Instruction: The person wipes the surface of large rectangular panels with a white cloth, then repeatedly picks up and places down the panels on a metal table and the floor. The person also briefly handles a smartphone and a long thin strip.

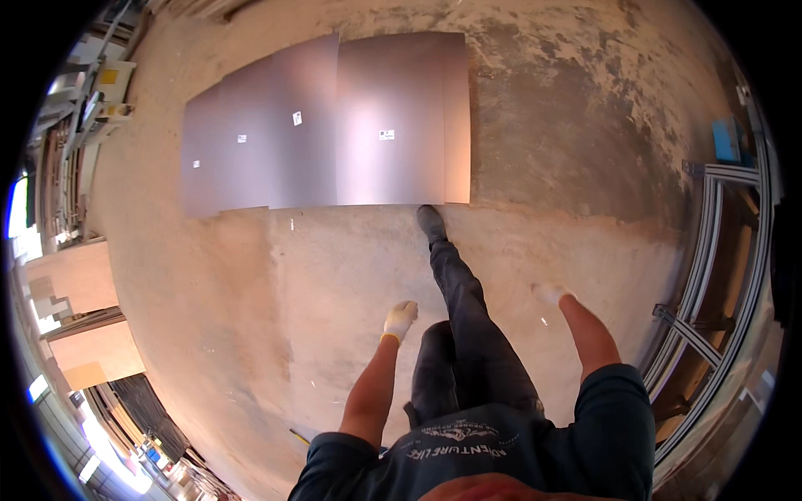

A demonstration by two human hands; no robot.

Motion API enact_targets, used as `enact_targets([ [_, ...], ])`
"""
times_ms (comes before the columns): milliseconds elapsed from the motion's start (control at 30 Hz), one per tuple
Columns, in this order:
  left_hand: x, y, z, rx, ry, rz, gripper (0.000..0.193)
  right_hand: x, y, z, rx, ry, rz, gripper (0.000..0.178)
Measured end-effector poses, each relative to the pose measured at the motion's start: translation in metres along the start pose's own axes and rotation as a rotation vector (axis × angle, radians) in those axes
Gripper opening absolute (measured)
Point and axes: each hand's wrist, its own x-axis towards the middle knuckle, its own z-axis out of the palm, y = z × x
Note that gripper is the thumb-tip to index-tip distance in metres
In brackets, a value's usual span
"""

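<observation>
Just in front of your body, your left gloved hand is hanging above the floor, its fingers looking bent with no thing showing in them; can't tell how far they're closing. Your right gloved hand is hanging out to the side, its fingers blurring into the floor, so can't tell their state either. Neither hand is touching a sheet.

Farther out, your shoe is standing at the near edge of the flat sheets, which are lying on the floor in an overlapping row, white labels facing up. Progress, judging by layout: the row is already lying spread; a brown strip is showing at its right end, maybe another sheet underneath. What's left isn't showing.

The floor is looking tan and worn, with a darker patch right of the row. A metal frame is standing at right, a blue object near it; stacked boards are lining the left side.
</observation>
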Motion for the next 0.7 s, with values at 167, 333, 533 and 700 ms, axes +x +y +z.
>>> enact_targets([
  [167, -0.093, -0.015, 0.018, 0.719, 0.131, 0.203, 0.044, -0.160, 0.156, 0.207, 0.398, -0.311, -0.297, 0.031],
  [333, -0.181, 0.020, 0.068, 1.098, 0.006, 0.265, 0.042, -0.244, 0.202, 0.414, 0.751, -0.221, 0.102, 0.040],
  [533, -0.140, 0.044, 0.120, 2.014, -0.382, 0.909, 0.044, -0.334, 0.207, 0.348, 0.526, 0.050, -0.091, 0.039],
  [700, -0.145, 0.097, 0.332, 2.067, -0.389, 0.566, 0.032, -0.424, 0.292, 0.271, 0.696, 0.125, 0.049, 0.028],
])
